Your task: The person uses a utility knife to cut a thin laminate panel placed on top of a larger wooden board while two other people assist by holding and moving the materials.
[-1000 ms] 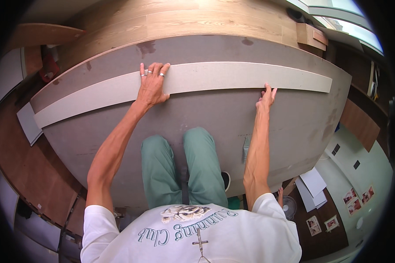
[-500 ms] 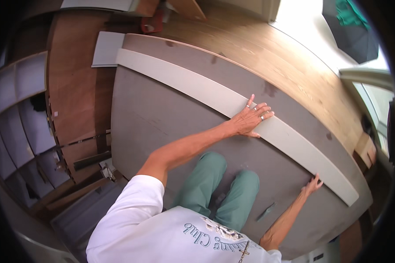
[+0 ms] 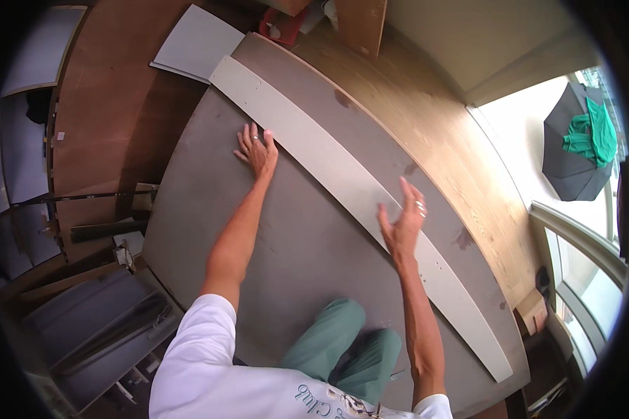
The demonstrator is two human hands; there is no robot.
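Fingers spread, a person's left hand (image 3: 260,155) rests beside the near edge of a long pale strip (image 3: 328,163), while the right hand (image 3: 404,227), thumb wide of its fingers, appears to hover above. Small dark marks dot the strip, seemingly laid but unfastened, inside the far edge of a grey board (image 3: 314,258).

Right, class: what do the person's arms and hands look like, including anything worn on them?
The white sleeves are short, leaving the forearms bare. The ungloved left hand shows a silver-coloured ring; the right hand, also ungloved, shows rings.
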